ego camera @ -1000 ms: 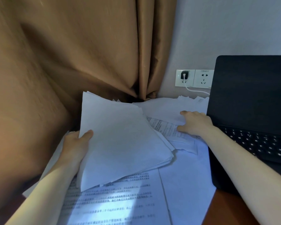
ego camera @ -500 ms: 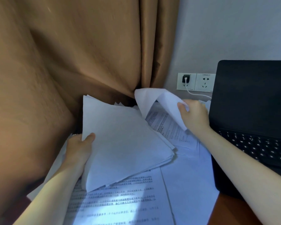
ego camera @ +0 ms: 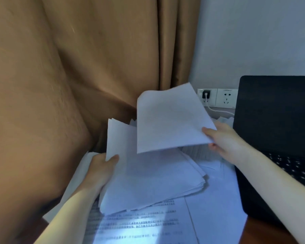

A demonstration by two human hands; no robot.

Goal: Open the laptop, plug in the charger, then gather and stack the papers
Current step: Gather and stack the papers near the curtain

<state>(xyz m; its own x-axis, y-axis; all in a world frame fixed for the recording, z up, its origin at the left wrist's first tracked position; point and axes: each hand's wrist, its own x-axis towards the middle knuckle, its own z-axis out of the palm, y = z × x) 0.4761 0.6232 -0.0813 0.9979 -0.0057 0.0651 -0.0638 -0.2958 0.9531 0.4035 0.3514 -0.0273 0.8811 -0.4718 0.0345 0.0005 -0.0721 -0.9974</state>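
Left hand (ego camera: 102,166): grips the paper stack (ego camera: 148,180) at its left edge, thumb on top, over the counter's left side.
Right hand (ego camera: 222,138): pinches a blank sheet (ego camera: 169,120) by its near right corner, held above the stack.
Loose papers (ego camera: 139,224): printed pages spread along the counter's (ego camera: 261,235) front edge.
Laptop (ego camera: 278,120): open, at the counter's right edge.
Charger (ego camera: 205,94): plugged into the wall socket (ego camera: 226,99) beyond the back edge.
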